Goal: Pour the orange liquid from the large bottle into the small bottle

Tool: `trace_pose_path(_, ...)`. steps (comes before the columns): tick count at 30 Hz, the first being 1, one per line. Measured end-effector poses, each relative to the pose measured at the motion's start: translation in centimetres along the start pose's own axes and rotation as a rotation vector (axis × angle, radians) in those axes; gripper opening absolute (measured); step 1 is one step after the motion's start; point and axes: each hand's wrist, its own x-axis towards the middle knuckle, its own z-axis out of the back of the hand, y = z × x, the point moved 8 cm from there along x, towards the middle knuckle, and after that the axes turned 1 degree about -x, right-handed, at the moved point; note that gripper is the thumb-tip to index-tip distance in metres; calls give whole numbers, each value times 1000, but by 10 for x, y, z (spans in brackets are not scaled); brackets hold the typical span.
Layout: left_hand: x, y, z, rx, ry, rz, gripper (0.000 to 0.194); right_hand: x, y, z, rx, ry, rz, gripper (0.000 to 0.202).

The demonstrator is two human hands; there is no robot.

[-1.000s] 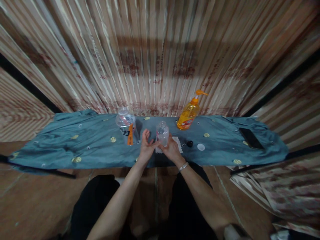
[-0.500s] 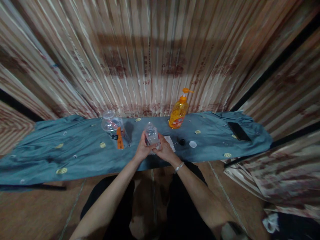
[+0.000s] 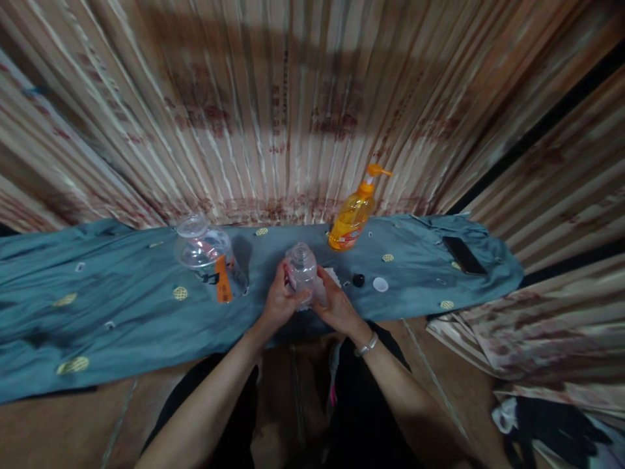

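Observation:
A clear, uncapped plastic bottle (image 3: 303, 268) stands nearly upright between my two hands, its neck tilted slightly away from me. My left hand (image 3: 280, 299) is wrapped round its left side, thumb across the front. On the other side, my right hand (image 3: 338, 307) curves its fingers and thumb against the bottle. Behind the right fingers, a white paper tissue (image 3: 333, 276) lies on the cloth, partly hidden. Right of that hand are a small black cap (image 3: 359, 280) and a round white lid (image 3: 380, 284).
A pump bottle of yellow liquid (image 3: 352, 218) stands behind the right hand. To the left is a clear plastic cup (image 3: 208, 260) with an orange strip. A black phone (image 3: 463, 255) lies far right on the blue-green tablecloth (image 3: 415, 244). Striped curtains (image 3: 303, 130) hang behind.
The bottle has turned in my hands and sits more upright. The fingers of my right hand have opened somewhat along its side. The camera view has shifted slightly.

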Motion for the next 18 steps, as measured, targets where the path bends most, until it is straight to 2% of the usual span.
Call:
trace_pose_path(2, 0, 1, 1, 12, -1, 10, 52, -3, -13, 13, -58, -54, -28, 70)
trace_pose_path(5, -2, 2, 4, 21, -14, 19, 76, -7, -32, 43, -138, -198, -69, 63)
trace_pose_path(8, -3, 2, 6, 28, -23, 18, 77, -10, -49, 77, -236, -322, -137, 64)
trace_pose_path(10, -3, 3, 7, 42, -21, 15, 75, -12, -59, 94, -317, -340, -186, 67)
trace_pose_path(13, -2, 7, 7, 79, -6, 5, 76, -12, -68, 105, -469, -239, -238, 66)
trace_pose_path(18, 1, 11, 2, 151, 40, -30, 79, -5, -68, 93, -711, 53, -227, 58)
